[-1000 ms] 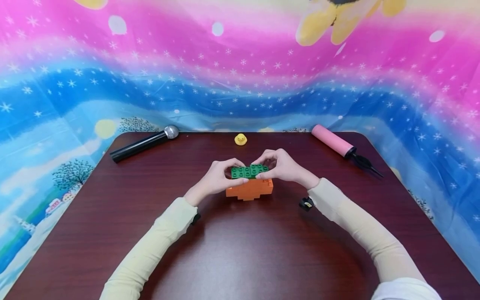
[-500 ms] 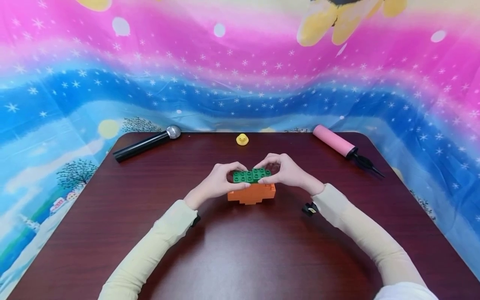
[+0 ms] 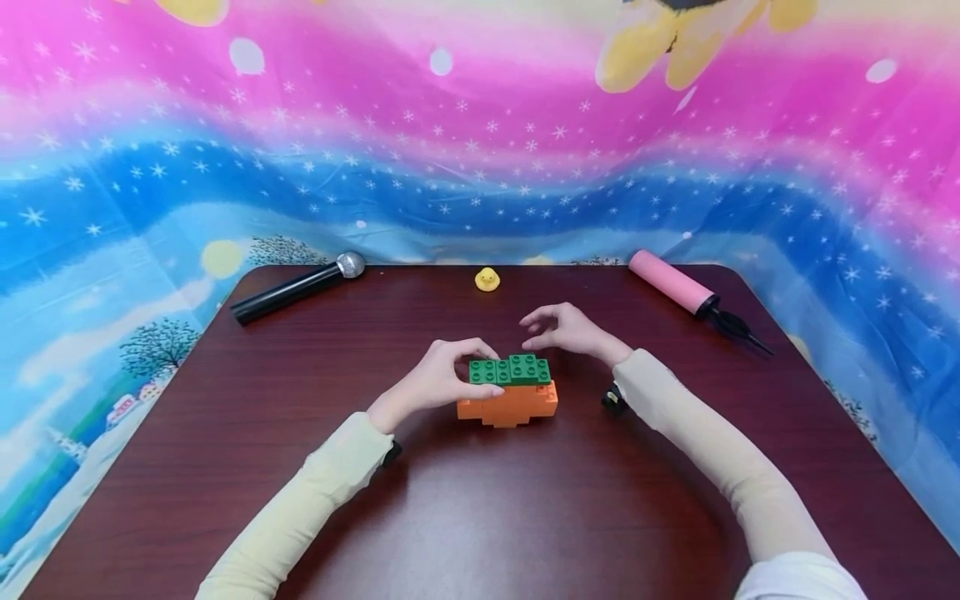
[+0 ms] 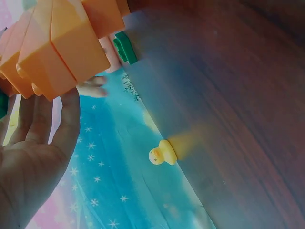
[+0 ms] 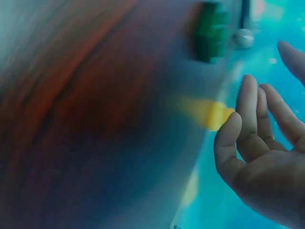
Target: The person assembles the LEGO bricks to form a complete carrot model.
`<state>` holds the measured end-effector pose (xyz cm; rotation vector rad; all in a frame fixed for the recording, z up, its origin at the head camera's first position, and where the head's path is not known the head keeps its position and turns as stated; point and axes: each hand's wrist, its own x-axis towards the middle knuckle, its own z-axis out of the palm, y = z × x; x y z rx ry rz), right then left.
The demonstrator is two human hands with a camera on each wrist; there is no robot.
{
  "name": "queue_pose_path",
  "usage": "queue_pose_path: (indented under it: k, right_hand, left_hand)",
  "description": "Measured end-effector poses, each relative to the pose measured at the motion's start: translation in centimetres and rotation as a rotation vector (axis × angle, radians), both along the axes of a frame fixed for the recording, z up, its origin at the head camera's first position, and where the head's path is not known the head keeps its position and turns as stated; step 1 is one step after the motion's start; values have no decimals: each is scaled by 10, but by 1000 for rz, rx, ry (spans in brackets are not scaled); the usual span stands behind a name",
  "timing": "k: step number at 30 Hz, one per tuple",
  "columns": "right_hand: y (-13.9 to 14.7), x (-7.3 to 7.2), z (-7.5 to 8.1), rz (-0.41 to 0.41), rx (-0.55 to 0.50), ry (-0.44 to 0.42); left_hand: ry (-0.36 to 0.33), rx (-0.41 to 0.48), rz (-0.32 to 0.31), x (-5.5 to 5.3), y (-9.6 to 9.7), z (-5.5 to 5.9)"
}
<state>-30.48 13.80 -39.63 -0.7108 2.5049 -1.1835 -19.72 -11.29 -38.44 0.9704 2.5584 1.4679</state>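
Note:
My left hand (image 3: 431,375) grips the left side of a toy brick build, thumb in front and fingers behind. The build has orange bricks (image 3: 508,407) in a stepped shape that narrows downward, with a row of studded green bricks (image 3: 529,367) on top. In the left wrist view the orange bricks (image 4: 62,47) rise over the fingers. My right hand (image 3: 566,329) is apart from the build, behind it and to the right, fingers loosely bent around nothing. A separate green brick (image 4: 126,47) lies on the table in both wrist views; the head view does not show it.
A small yellow rubber duck (image 3: 487,280) sits at the back edge of the brown table (image 3: 495,517). A black microphone (image 3: 296,290) lies at the back left, a pink hand pump (image 3: 675,285) at the back right. A patterned cloth (image 3: 480,150) hangs behind the table.
My right hand has let go of the build and moved away, back and to the right. The build has come a little nearer to me, still held in my left hand.

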Motion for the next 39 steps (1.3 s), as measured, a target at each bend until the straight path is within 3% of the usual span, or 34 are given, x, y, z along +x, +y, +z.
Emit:
queue_pose_path:
  k: [2, 5, 9, 12, 14, 21, 33, 39]
  right_hand:
    - [0, -3, -6, 16, 67, -21]
    - [1, -4, -11, 69, 117, -56]
    - [2, -3, -9, 166, 142, -104]
    - [2, -2, -8, 223, 158, -127]
    - [2, -1, -8, 241, 176, -135]
    - [4, 1, -12, 239, 205, -115]
    - [1, -5, -15, 272, 208, 3]
    - [0, -5, -13, 200, 125, -5]
  left_hand:
    - [11, -2, -18, 2, 1, -1]
    - [25, -9, -37, 15, 3, 13]
    - [21, -8, -48, 22, 5, 17]
    - [24, -6, -45, 14, 3, 2]
    - [31, -2, -44, 13, 2, 0]
    - [27, 4, -61, 13, 0, 1]
    - [40, 4, -70, 13, -1, 1]
    - [46, -1, -63, 13, -2, 0]
